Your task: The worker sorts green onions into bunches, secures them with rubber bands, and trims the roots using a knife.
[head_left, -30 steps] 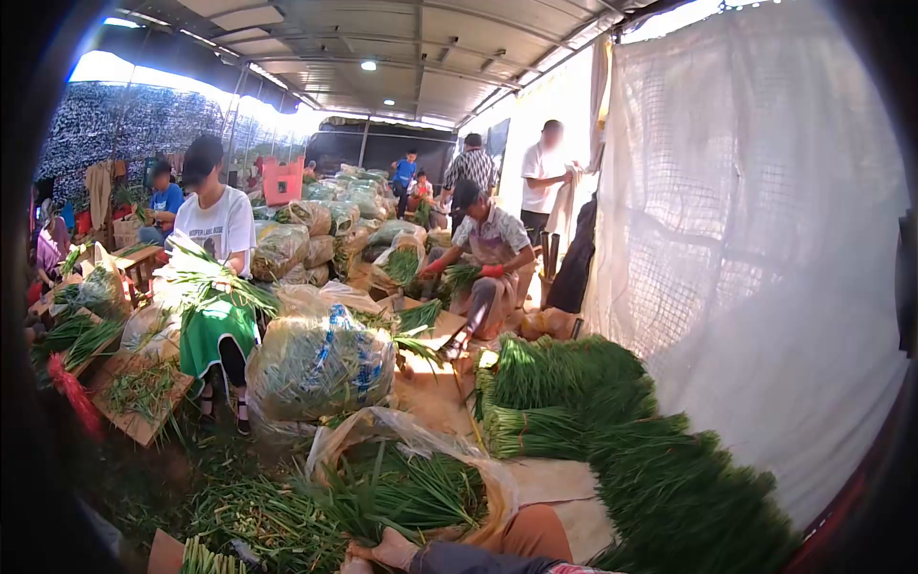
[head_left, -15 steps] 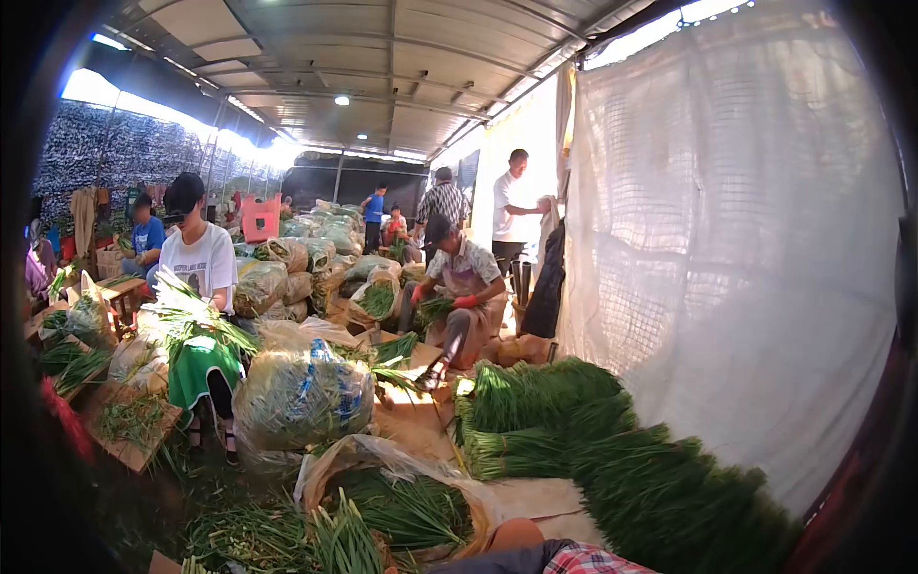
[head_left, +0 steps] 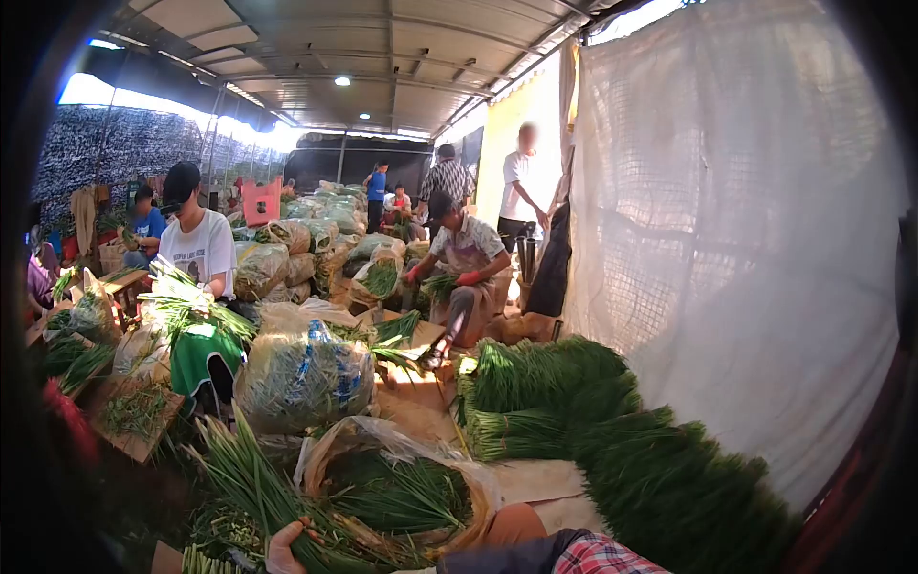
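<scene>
At the bottom edge, my left hand [head_left: 285,552] is closed around a bunch of chives [head_left: 251,475], long green leaves slanting up to the left. Right beside the bunch lies an open clear plastic bag [head_left: 481,493] with more chives [head_left: 406,490] inside. My right arm, in a dark sleeve cover [head_left: 507,556] and a red plaid sleeve [head_left: 604,555], reaches left along the bottom edge. The right hand itself is out of frame. Loose trimmings [head_left: 225,526] lie left of the bag.
Bundled chives [head_left: 660,469] lie in a long row by the white curtain [head_left: 727,249]. A stuffed bag [head_left: 304,378] stands ahead. A person in a white shirt [head_left: 199,251] and one in red gloves [head_left: 469,277] handle greens. Filled sacks [head_left: 277,258] are piled behind.
My left hand has come into view with the bunch of chives, which now rises upright left of the bag. The standing person by the curtain has lowered an arm.
</scene>
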A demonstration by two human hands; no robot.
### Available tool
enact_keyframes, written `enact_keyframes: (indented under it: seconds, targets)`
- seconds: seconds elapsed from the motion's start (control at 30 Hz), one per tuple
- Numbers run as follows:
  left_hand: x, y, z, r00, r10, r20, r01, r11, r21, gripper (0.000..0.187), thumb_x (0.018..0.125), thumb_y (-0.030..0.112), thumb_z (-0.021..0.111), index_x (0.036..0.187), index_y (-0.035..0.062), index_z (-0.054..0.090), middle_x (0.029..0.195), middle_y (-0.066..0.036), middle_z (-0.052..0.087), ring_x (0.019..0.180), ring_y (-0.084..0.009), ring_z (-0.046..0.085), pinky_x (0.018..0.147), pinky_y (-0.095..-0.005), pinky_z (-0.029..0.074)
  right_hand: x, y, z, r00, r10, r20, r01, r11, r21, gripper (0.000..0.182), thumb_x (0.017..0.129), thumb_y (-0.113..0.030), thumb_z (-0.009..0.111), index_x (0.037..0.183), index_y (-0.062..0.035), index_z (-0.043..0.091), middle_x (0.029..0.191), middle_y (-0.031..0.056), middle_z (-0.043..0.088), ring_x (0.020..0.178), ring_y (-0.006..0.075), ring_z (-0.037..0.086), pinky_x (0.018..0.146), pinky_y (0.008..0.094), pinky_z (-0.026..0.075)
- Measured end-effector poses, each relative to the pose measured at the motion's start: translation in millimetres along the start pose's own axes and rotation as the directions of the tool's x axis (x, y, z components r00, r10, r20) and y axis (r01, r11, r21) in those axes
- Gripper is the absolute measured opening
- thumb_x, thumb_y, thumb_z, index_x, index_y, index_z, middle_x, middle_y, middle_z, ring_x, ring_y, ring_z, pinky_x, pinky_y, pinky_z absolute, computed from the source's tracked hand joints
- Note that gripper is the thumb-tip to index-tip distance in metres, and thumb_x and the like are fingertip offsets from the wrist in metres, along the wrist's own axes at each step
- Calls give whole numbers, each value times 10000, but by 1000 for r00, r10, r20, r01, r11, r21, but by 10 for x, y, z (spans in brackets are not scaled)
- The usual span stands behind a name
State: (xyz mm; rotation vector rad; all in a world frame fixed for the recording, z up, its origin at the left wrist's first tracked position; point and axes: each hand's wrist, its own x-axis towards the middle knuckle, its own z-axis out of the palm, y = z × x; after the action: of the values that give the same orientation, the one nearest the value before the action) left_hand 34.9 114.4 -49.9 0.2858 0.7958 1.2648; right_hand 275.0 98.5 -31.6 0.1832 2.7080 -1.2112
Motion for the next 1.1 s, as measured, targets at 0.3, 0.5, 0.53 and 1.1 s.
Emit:
enact_keyframes:
  seconds: [0.3, 0.5, 0.53, 1.1]
  targets:
    - [-753, 256, 390, 995, 22, 96, -70, 844, 531, 265, 778, 67, 638, 1026, -25, 616, 777, -113, 641, 660, -197, 622, 560, -309, 496, -3, 858, -307, 974, 27, -225, 196, 393, 898, 870, 780, -426, 678, 1439, -103, 210, 1342, 109, 453, 1227, 201, 410, 1040, 351, 271]
    - [-874, -190, 324, 980, -171, 99, 104, 873, 477, 349, 753, 91, 685, 1077, 14, 581, 893, -85, 635, 761, -158, 602, 666, -287, 487, 686, 250, -295, 836, 141, -530, 549, -214, 808, 497, 784, -255, 707, 1202, -69, 511, 1110, 107, 600, 1015, 258, 582, 930, 438, 449]
    - [-926, -239, 290, 986, -146, 77, 90, 866, 492, 363, 746, 94, 698, 1079, 16, 577, 900, -86, 633, 783, -155, 601, 689, -284, 486, 711, 199, -254, 846, 207, -491, 531, -265, 805, 485, 788, -246, 703, 1195, -63, 514, 1108, 107, 601, 1012, 258, 584, 925, 442, 452]
    - [-1529, -723, -330, 986, 163, -25, -58, 486, 872, 697, 761, 139, 673, 1354, 53, 318, 979, -50, 577, 635, -84, 491, 539, -222, 414, 749, 693, -738, 633, 470, -616, 773, -337, 537, 431, 836, -463, 594, 1122, -142, 564, 1064, 61, 613, 990, 255, 581, 867, 449, 486]
